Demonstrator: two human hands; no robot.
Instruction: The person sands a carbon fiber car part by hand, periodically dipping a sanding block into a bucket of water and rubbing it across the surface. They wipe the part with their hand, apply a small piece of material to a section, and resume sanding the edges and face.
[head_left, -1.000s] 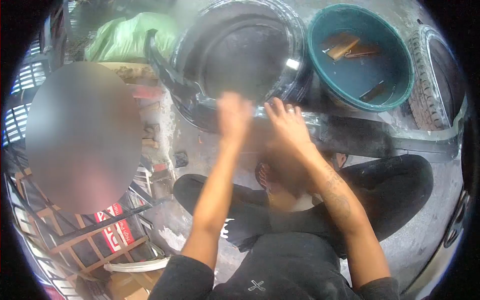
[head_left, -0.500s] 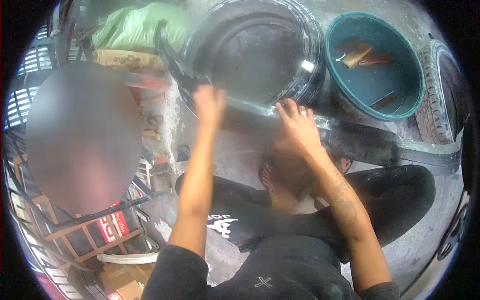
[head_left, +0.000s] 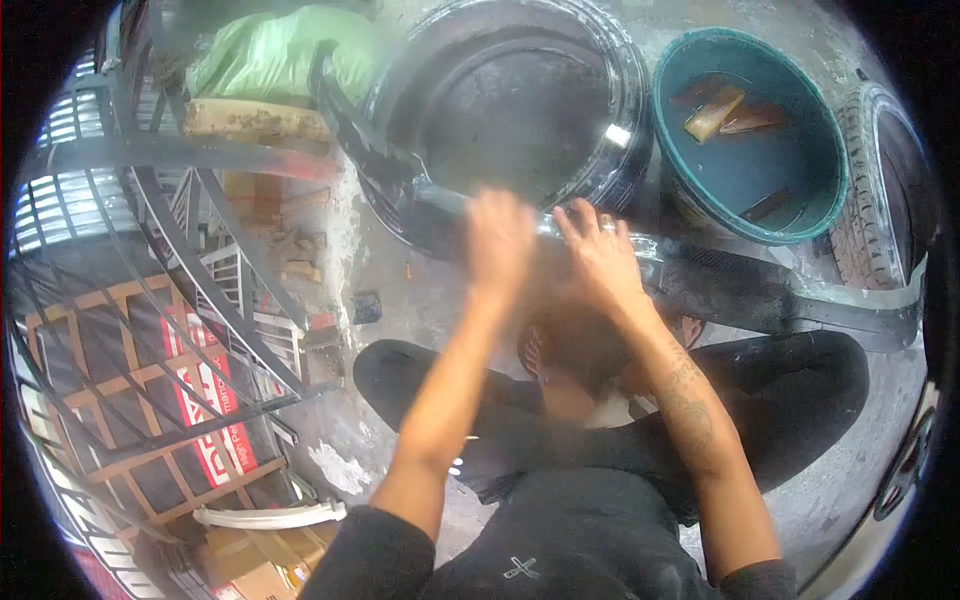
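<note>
A long, black, curved trim piece (head_left: 720, 280), like a car's bumper lip, lies across in front of me above my crossed legs. Its left end curls up toward the top left, and wet, glossy patches show along its upper edge. My right hand (head_left: 603, 250), with a ring on one finger, grips that edge near the middle, fingertips bent over it. Just left of it, my left hand (head_left: 500, 238) is over the same edge, smeared by motion. Its fingers, and anything in them, cannot be made out.
Beyond the trim piece lies a large black tub (head_left: 615, 80). A teal bucket (head_left: 665, 130) of water with brownish pieces stands to its right, beside a tyre (head_left: 860, 190). On the left are metal grilles (head_left: 150, 370), boxes (head_left: 240, 565) and a green plastic bag (head_left: 280, 55).
My left hand has moved right along the trim piece, closer to my right hand, which stays put. The person at the left is no longer in view.
</note>
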